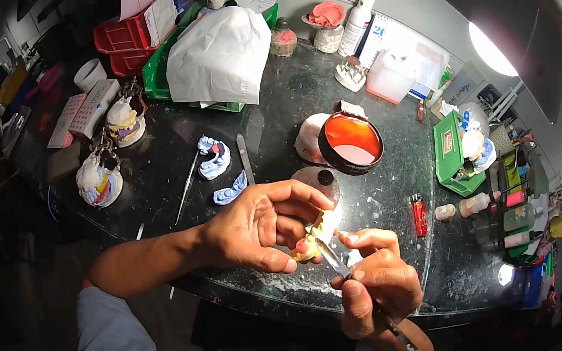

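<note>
Above the bench's front edge, my left hand (260, 226) is closed around a small pale yellow dental cast (308, 248), gripping it between the thumb and fingers. Part of the cast is hidden by the fingers and washed out by the bright light. My right hand (381, 277) grips a slim knife (386, 319) with a metal blade and a dark handle. The blade's tip points up and left and meets the cast. Behind my left fingers stands a clear bottle with a black cap (325, 177). White shavings or dust lie on the bench below my hands.
A round pan of red wax (353, 141) stands beyond my hands. Blue dental impressions (214, 159), a spatula (245, 159) and a thin metal tool (187, 188) lie to the left, near mounted casts (100, 179). On the right are a red lighter (420, 216) and a green box (449, 151).
</note>
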Demonstrator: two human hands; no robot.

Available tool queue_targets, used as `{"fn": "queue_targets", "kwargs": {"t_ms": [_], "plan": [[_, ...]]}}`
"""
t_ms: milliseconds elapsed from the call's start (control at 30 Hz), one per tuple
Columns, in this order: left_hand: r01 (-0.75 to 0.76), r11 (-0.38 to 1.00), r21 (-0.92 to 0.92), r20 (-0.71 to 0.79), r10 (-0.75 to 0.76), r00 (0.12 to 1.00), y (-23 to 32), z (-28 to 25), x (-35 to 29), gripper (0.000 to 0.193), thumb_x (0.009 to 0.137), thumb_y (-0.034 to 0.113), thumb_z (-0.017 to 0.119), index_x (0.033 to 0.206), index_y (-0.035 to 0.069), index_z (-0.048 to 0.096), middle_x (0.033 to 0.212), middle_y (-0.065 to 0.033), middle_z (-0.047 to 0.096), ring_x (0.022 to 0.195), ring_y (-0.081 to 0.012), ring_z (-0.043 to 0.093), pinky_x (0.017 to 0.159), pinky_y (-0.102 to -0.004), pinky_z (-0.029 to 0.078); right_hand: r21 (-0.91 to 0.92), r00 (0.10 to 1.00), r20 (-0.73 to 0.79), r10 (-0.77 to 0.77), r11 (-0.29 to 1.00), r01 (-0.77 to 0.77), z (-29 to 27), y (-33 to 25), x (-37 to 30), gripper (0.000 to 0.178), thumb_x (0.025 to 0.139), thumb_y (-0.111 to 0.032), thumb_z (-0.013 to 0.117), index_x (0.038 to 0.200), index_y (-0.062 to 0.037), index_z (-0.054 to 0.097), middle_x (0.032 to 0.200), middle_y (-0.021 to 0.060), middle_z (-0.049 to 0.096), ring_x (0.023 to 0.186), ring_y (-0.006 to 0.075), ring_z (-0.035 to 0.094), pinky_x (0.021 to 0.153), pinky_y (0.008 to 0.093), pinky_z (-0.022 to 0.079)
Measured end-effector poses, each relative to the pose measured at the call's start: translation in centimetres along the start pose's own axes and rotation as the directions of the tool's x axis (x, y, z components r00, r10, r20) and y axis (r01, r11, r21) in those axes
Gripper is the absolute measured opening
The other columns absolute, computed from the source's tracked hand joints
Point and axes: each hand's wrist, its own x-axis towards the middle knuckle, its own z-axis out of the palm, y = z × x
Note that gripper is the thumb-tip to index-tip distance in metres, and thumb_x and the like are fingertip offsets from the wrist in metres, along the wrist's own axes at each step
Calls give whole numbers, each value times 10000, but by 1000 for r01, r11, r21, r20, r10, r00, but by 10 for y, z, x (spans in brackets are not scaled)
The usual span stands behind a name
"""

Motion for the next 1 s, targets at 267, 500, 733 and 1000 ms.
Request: {"fn": "queue_targets", "kwargs": {"t_ms": [267,500,733,1000], "plan": [[-33,995,90,-75,40,996,0,0,0,805,704,-40,829,1401,-21,427,1259,-136,613,1058,-162,653,874,-276,535,-13,999,-54,-5,1000,5,4,-1,5,314,717,51,786,987,-17,642,802,104,709,907,309,700,845,430,538],[-35,996,88,-43,38,998,1,2,0,772,724,-44,788,1407,-52,429,1263,-134,586,1053,-157,643,928,-301,548,-3,999,-35,42,999,-42,3,-3,11,278,697,71,760,950,-8,674,791,98,705,880,299,694,882,433,522],[-10,998,62,-69,14,997,3,4,0,741,744,-42,743,1416,-82,431,1246,-115,578,1046,-141,634,930,-290,542,68,993,-72,96,994,-91,4,2,6,235,719,73,727,934,-1,670,780,97,688,922,328,710,893,436,529],[17,994,108,-55,-11,998,5,1,-2,780,717,7,744,1421,-73,418,1291,-151,582,1154,-177,607,963,-316,537,-39,998,-23,55,998,-56,4,0,10,243,694,102,739,901,-10,678,780,102,683,936,336,717,837,420,558]]}}
